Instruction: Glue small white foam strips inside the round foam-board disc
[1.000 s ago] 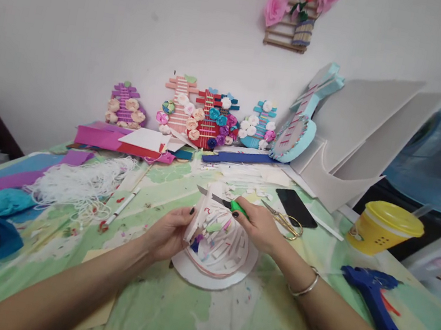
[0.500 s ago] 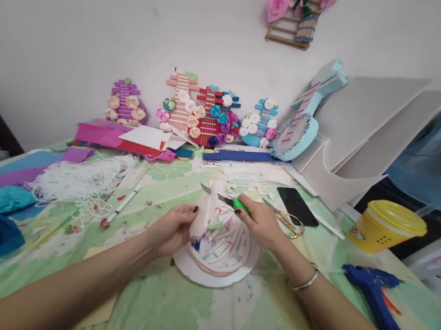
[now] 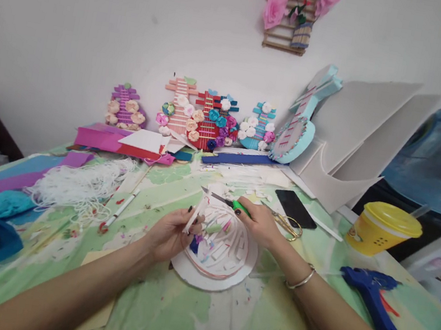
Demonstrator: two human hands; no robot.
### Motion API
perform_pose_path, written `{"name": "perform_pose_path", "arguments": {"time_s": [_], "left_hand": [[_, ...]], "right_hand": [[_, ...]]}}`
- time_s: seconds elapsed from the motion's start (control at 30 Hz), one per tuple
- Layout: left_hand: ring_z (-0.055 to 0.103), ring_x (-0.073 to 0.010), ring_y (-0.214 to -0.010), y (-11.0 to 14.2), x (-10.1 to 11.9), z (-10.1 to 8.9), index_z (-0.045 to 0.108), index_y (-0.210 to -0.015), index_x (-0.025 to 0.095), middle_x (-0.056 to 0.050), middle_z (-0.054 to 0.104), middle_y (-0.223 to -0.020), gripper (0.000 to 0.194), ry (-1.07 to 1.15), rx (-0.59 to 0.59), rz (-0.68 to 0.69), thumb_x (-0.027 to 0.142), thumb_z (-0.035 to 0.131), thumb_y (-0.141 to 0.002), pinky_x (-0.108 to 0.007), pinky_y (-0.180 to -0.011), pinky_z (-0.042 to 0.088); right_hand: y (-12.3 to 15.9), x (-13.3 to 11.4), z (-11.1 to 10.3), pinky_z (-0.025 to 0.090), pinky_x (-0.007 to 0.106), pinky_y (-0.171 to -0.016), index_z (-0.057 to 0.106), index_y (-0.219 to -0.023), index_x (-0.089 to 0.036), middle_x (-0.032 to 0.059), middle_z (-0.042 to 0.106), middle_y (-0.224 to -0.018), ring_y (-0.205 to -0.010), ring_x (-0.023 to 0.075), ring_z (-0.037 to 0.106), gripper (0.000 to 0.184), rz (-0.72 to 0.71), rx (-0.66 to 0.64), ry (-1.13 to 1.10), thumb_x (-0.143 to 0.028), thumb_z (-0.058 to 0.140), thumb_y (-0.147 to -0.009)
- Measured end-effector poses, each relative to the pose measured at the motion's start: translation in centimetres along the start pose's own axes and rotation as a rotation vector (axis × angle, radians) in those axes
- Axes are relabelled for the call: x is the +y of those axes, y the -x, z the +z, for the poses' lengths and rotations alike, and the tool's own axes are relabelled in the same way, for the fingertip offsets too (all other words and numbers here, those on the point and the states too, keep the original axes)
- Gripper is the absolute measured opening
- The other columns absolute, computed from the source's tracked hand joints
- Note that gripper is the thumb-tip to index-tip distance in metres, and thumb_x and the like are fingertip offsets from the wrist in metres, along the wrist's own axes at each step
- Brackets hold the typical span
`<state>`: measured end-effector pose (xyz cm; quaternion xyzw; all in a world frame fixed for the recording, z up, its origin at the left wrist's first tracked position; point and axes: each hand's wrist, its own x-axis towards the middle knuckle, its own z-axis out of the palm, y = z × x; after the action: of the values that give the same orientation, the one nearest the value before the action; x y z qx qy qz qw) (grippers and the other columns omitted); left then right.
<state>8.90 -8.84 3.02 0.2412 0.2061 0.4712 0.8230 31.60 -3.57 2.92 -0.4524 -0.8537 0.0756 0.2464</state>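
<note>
Wht pc [image 3: 196, 215] turned edge-on, in L hand [image 3: 172, 231]

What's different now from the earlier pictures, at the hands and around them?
The left hand has turned the white piece: its broad face showed half a second ago, and now it is nearly edge-on, covering less of the bowl. Nothing was taken hold of or let go. The right hand still grips the green-handled blade; phone and glue gun stayed put.
</note>
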Motion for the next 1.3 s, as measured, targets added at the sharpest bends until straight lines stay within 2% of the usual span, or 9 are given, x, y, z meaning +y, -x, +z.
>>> {"name": "perform_pose_path", "arguments": {"time_s": [0.2, 0.37, 0.5, 0.67, 0.73, 0.9, 1.07, 1.2, 1.3], "left_hand": [[0.041, -0.0029, -0.042, 0.0, 0.1, 0.3, 0.050, -0.077, 0.011, 0.002, 0.041, -0.059, 0.019, -0.074, 0.034, 0.031, -0.003, 0.037, -0.080, -0.009, -0.037, 0.039], [0.039, -0.0031, -0.037, 0.8, 1.5, 0.8, 0.049, -0.070, 0.013, 0.003, 0.043, -0.057, 0.015, -0.141, 0.011, 0.143, 0.000, 0.044, -0.075, -0.011, -0.032, 0.035], [0.051, -0.0074, -0.044, 0.5, 2.1, -0.1, 0.055, -0.073, 0.011, 0.000, 0.054, -0.058, 0.002, -0.318, 0.185, 0.238, 0.009, 0.056, -0.074, -0.016, -0.040, 0.046], [0.059, -0.0120, -0.054, -0.2, 1.1, -0.5, 0.060, -0.102, 0.014, -0.003, 0.064, -0.072, 0.033, -0.586, 0.228, 0.279, 0.021, 0.067, -0.071, -0.020, -0.044, 0.050], [0.060, -0.0132, -0.058, -0.2, 0.5, -0.1, 0.059, -0.108, 0.015, -0.004, 0.066, -0.077, 0.040, -0.641, 0.216, 0.282, 0.024, 0.068, -0.070, -0.022, -0.049, 0.052], [0.062, -0.0151, -0.066, -0.1, -0.6, 0.7, 0.061, -0.108, 0.017, -0.004, 0.067, -0.082, 0.040, -0.720, 0.180, 0.298, 0.026, 0.069, -0.070, -0.021, -0.053, 0.051], [0.062, -0.0148, -0.065, -0.1, -0.8, 0.8, 0.062, -0.108, 0.017, -0.005, 0.067, -0.082, 0.039, -0.654, 0.112, 0.238, 0.024, 0.070, -0.070, -0.021, -0.055, 0.050], [0.061, -0.0130, -0.062, -0.1, -0.3, 0.5, 0.066, -0.095, 0.012, -0.007, 0.068, -0.079, 0.028, -0.511, 0.083, 0.181, 0.020, 0.070, -0.068, -0.020, -0.056, 0.049], [0.061, -0.0129, -0.057, 0.0, 0.2, 0.1, 0.066, -0.087, 0.010, -0.006, 0.067, -0.072, 0.021, -0.467, 0.134, 0.182, 0.017, 0.068, -0.067, -0.021, -0.055, 0.049]], "right_hand": [[0.0, 0.5, -0.2, 0.027, 0.024, -0.059, 0.052, -0.085, -0.022, -0.0005, 0.057, -0.069, -0.064, 0.0160, 0.050, 0.033, 0.005, -0.016, -0.016, -0.048, 0.033, -0.090], [-0.3, 2.3, -0.5, 0.027, 0.024, -0.058, 0.054, -0.088, -0.022, 0.0023, 0.059, -0.072, -0.067, 0.0176, 0.050, 0.028, 0.126, 0.006, 0.021, -0.044, 0.038, -0.088], [-0.7, 3.0, -0.5, 0.026, 0.025, -0.057, 0.056, -0.088, -0.021, 0.0039, 0.061, -0.074, -0.067, 0.0177, 0.050, 0.026, 0.192, 0.045, 0.014, -0.042, 0.040, -0.087], [-0.9, 1.8, -0.7, 0.027, 0.025, -0.054, 0.055, -0.074, -0.018, 0.0029, 0.057, -0.066, -0.062, 0.0157, 0.049, 0.034, 0.253, 0.106, -0.045, -0.048, 0.043, -0.084], [-0.8, 0.7, -0.9, 0.029, 0.025, -0.053, 0.057, -0.072, -0.017, 0.0009, 0.055, -0.062, -0.059, 0.0143, 0.047, 0.035, 0.260, 0.124, -0.154, -0.050, 0.048, -0.080], [-0.4, -2.5, -0.8, 0.030, 0.025, -0.049, 0.060, -0.068, -0.015, -0.0023, 0.049, -0.055, -0.051, 0.0104, 0.041, 0.021, 0.230, 0.060, -0.728, -0.036, 0.062, -0.069], [0.0, -3.8, -0.6, 0.021, 0.022, -0.042, 0.049, -0.066, -0.018, -0.0087, 0.034, -0.049, -0.042, 0.0057, 0.029, 0.022, 0.261, 0.028, -1.016, -0.030, 0.067, -0.064], [0.0, -3.5, -0.9, 0.020, 0.022, -0.041, 0.049, -0.071, -0.017, -0.0092, 0.035, -0.049, -0.041, 0.0047, 0.029, 0.026, 0.279, 0.005, -1.166, -0.032, 0.070, -0.063], [0.0, -3.0, -1.0, 0.021, 0.022, -0.041, 0.051, -0.074, -0.017, -0.0090, 0.037, -0.048, -0.040, 0.0049, 0.031, 0.027, 0.288, 0.063, -1.168, -0.031, 0.070, -0.063]]}}
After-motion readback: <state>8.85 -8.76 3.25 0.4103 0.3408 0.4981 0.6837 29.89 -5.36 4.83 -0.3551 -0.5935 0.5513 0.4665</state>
